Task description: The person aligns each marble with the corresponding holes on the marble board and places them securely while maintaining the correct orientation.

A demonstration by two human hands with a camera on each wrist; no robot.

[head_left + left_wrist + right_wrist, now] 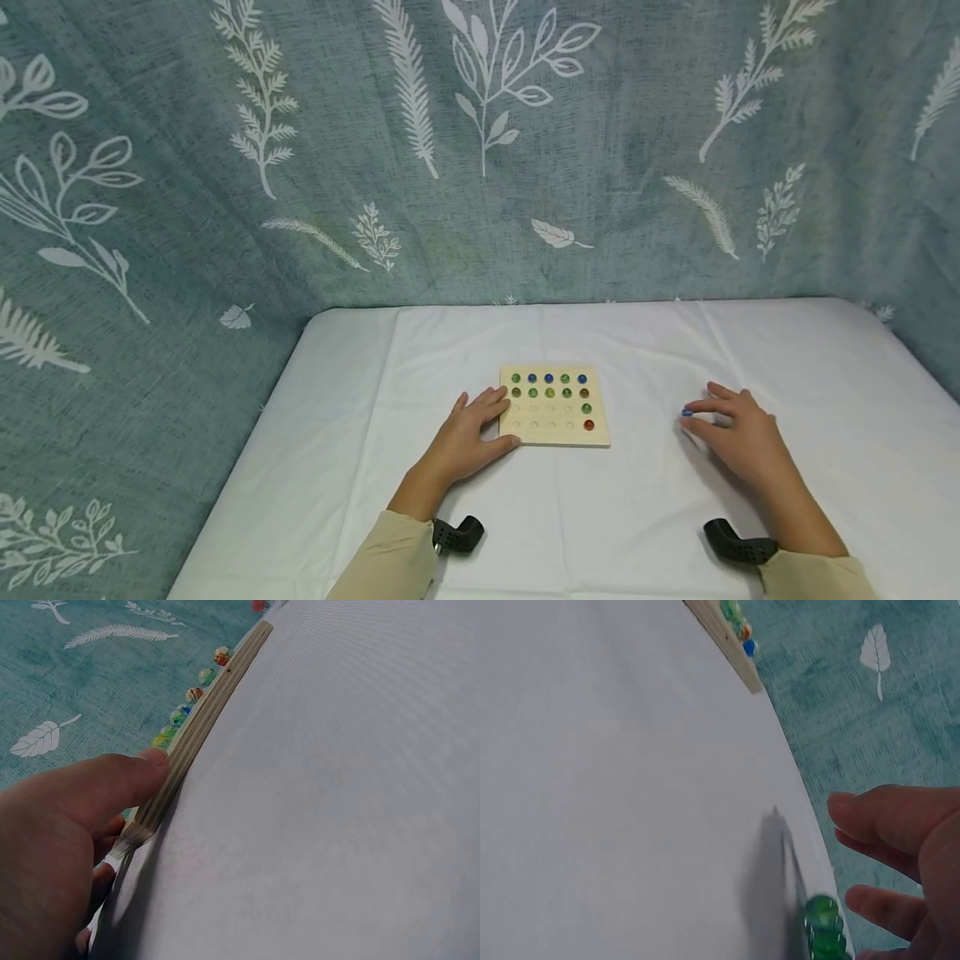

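A pale wooden board (555, 437) with rows of round hollows lies flat on the white table. Glass marbles (549, 392) fill its two back rows and the right column; the other front hollows are bare. My left hand (465, 437) holds the board's front-left corner, thumb on the front edge, fingers along the left side. Off to the right of the board, my right hand (742, 437) pinches a blue marble (687, 412) between thumb and forefinger. Close to that hand in the right wrist view are green marbles (823, 909); what supports them I cannot tell.
White cloth (637, 517) covers the table, with soft creases. Behind and at the sides hangs a blue-green curtain (480, 242) with a white leaf print. Each wrist wears a black camera mount (459, 535).
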